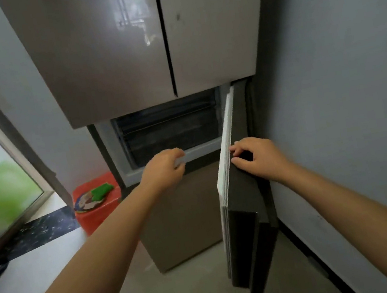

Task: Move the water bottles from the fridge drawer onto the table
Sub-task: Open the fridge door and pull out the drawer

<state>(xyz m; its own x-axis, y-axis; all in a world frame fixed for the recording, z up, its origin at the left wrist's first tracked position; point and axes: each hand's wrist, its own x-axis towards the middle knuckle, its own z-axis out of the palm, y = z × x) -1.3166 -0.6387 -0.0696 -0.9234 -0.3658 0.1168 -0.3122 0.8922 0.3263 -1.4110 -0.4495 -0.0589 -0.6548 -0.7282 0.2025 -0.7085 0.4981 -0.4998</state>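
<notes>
Head view, left to right: an orange bin (pixel 97 202) sits on the floor at about nine o'clock from the fridge (pixel 135 44). The left hand (pixel 164 170) curls its fingers over the pale front lip of the fridge drawer (pixel 172 129), which lies at twelve o'clock from it, its long axis running side to side. The left hand is the nearer one. The right hand (pixel 256 155) pinches the edge of the open lower door (pixel 238 189) at three o'clock. No water bottles show; the drawer's dark inside hides them, if they are there. The table is out of view.
</notes>
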